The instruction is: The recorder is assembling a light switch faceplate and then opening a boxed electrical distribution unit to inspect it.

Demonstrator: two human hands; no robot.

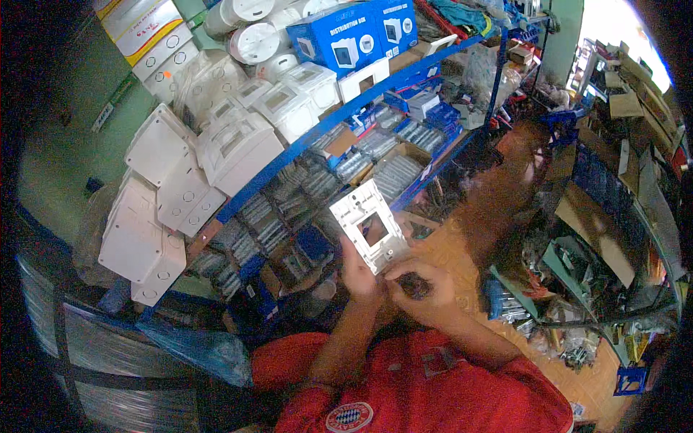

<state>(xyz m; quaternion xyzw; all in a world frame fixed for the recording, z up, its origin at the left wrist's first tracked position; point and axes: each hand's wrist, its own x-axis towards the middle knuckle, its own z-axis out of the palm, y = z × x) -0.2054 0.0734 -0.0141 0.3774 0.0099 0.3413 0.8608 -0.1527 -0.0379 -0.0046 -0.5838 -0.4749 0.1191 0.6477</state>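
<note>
In front of my chest is a white plastic mounting frame (353,207) with a rectangular window, tilted with its top leaning left. My left hand (359,273) is closed round its lower left side, its fingers partly hidden behind the frame. At the lower right corner, my right hand (439,290) has its thumb and forefinger pressed against the edge. A dark round patch shows inside the curl of the right hand; whether it is a gap or an object I cannot make out.
A blue-edged shelf (289,160) runs diagonally ahead, with white enclosure boxes (242,148) and blue cartons (345,40) on it. Packed metal parts (395,173) fill the level beneath. Grey junction boxes (133,231) stack at left. Cardboard (595,234) and loose goods crowd the right.
</note>
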